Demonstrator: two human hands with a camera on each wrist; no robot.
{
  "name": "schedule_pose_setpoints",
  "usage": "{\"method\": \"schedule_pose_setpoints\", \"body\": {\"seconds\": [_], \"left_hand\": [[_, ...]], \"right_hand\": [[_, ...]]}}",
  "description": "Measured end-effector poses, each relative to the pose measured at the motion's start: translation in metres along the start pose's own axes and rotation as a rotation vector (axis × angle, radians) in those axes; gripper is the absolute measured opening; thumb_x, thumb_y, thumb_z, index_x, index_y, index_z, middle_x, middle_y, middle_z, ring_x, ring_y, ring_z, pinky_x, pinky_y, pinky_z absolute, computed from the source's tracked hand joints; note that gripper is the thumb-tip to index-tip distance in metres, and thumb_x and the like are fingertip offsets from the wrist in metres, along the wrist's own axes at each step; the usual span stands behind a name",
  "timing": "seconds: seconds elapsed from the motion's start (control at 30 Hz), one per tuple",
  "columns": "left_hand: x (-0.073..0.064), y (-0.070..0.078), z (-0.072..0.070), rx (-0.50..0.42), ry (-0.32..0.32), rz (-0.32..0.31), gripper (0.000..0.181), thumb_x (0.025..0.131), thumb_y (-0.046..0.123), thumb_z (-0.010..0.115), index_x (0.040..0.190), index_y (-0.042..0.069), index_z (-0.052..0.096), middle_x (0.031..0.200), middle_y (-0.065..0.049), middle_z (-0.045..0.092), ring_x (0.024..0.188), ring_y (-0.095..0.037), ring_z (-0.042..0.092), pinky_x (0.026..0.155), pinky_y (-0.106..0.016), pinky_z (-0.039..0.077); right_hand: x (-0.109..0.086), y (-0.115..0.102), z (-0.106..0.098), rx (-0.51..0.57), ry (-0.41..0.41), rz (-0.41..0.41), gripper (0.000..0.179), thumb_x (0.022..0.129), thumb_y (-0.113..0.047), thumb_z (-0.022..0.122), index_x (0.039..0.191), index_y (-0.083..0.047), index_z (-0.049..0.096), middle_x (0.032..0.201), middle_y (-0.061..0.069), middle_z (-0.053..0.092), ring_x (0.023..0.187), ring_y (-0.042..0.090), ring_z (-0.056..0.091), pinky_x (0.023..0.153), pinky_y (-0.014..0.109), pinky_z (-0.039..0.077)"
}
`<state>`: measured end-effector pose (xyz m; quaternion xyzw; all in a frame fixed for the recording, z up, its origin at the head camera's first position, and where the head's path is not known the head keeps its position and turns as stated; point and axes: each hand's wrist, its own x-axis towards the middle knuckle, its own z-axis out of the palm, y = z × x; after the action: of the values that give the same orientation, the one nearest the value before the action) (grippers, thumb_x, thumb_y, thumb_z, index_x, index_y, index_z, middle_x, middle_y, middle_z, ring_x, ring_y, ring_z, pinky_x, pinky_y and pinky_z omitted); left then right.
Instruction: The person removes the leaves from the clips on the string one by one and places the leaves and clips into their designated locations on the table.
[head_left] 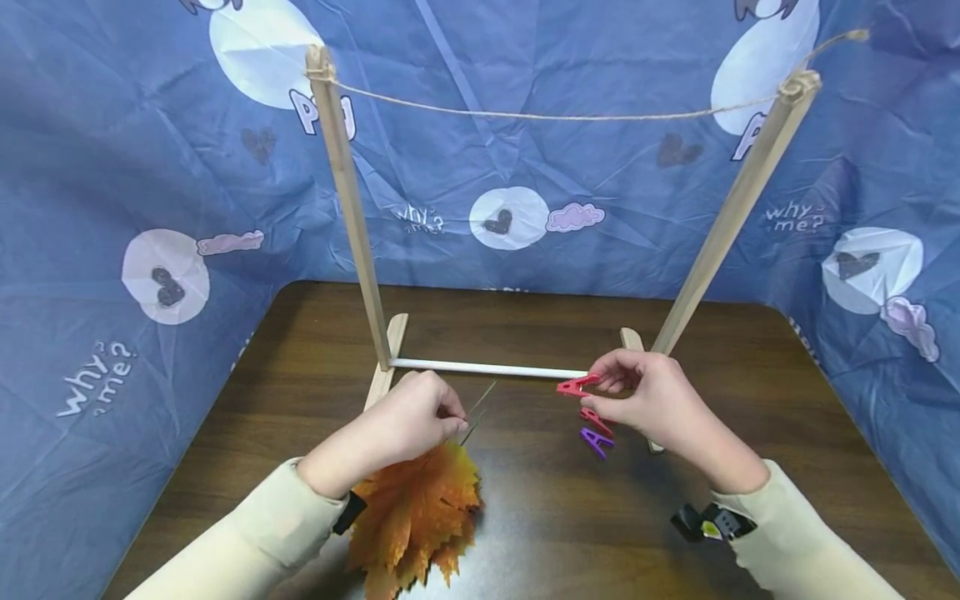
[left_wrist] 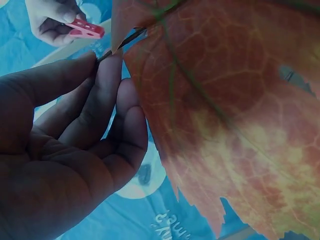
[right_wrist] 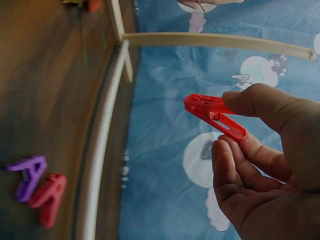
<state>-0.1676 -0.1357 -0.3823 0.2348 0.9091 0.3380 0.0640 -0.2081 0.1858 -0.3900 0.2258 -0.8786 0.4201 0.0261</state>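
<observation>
My left hand (head_left: 417, 419) pinches the thin stem (left_wrist: 131, 36) of an orange maple leaf between thumb and forefinger. In the head view this leaf seems to lie over or hang above a pile of orange-yellow maple leaves (head_left: 416, 517); I cannot tell which. Between the thumb and fingers of my right hand (head_left: 651, 396) is a red clothespin (right_wrist: 212, 114), held by its handle ends. Below that hand, on the table, lie another red clothespin (right_wrist: 49, 200) and a purple clothespin (head_left: 597, 442), close together.
A wooden frame stands on the brown table (head_left: 540, 517), with a left post (head_left: 347, 192), a right post (head_left: 738, 208) and a white crossbar (head_left: 487, 367) low down. Twine (head_left: 525, 115) sags between the post tops. Blue patterned cloth (head_left: 420, 167) surrounds the back and sides.
</observation>
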Motion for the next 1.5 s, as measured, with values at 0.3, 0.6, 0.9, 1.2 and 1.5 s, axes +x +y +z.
{"method": "schedule_pose_setpoints", "body": {"seconds": [0.3, 0.6, 0.9, 1.2, 1.5], "left_hand": [[0.002, -0.001, 0.017, 0.058, -0.035, 0.034, 0.022, 0.085, -0.001, 0.077, 0.067, 0.011, 0.074, 0.061, 0.013, 0.060, 0.057, -0.001, 0.048, 0.054, -0.022, 0.043], [0.008, -0.003, 0.040, 0.095, -0.048, 0.065, 0.018, 0.080, -0.002, 0.080, 0.066, 0.008, 0.076, 0.060, 0.009, 0.062, 0.054, -0.003, 0.044, 0.052, -0.023, 0.041], [0.015, -0.008, 0.060, 0.092, -0.107, -0.015, 0.021, 0.079, -0.003, 0.079, 0.062, 0.007, 0.072, 0.059, 0.009, 0.058, 0.055, -0.007, 0.048, 0.053, -0.026, 0.043], [0.022, -0.015, 0.077, 0.130, -0.123, -0.053, 0.022, 0.078, -0.001, 0.082, 0.060, 0.009, 0.072, 0.057, 0.009, 0.059, 0.056, -0.009, 0.052, 0.054, -0.026, 0.047], [0.026, -0.023, 0.089, 0.187, -0.114, -0.042, 0.030, 0.075, 0.002, 0.085, 0.055, 0.014, 0.066, 0.054, 0.009, 0.056, 0.053, -0.009, 0.052, 0.053, -0.025, 0.046]], "right_hand": [[-0.011, 0.023, 0.016, 0.055, -0.010, 0.001, 0.025, 0.078, -0.003, 0.087, 0.100, -0.003, 0.076, 0.080, -0.004, 0.071, 0.071, 0.014, 0.067, 0.062, 0.026, 0.055], [-0.025, 0.036, 0.034, 0.050, -0.059, 0.082, 0.023, 0.075, 0.003, 0.083, 0.096, -0.002, 0.075, 0.079, -0.001, 0.069, 0.071, 0.014, 0.065, 0.063, 0.026, 0.055], [-0.039, 0.050, 0.048, 0.026, -0.043, 0.153, 0.020, 0.076, -0.001, 0.085, 0.094, -0.002, 0.076, 0.079, 0.003, 0.067, 0.070, 0.013, 0.061, 0.061, 0.025, 0.052], [-0.047, 0.058, 0.060, -0.091, -0.044, 0.208, 0.018, 0.072, 0.000, 0.080, 0.089, -0.004, 0.075, 0.066, -0.008, 0.060, 0.060, 0.007, 0.055, 0.055, 0.024, 0.046], [-0.055, 0.064, 0.065, -0.226, -0.090, 0.149, 0.019, 0.069, -0.007, 0.086, 0.077, -0.009, 0.069, 0.063, -0.006, 0.053, 0.057, 0.006, 0.046, 0.054, 0.027, 0.040]]}}
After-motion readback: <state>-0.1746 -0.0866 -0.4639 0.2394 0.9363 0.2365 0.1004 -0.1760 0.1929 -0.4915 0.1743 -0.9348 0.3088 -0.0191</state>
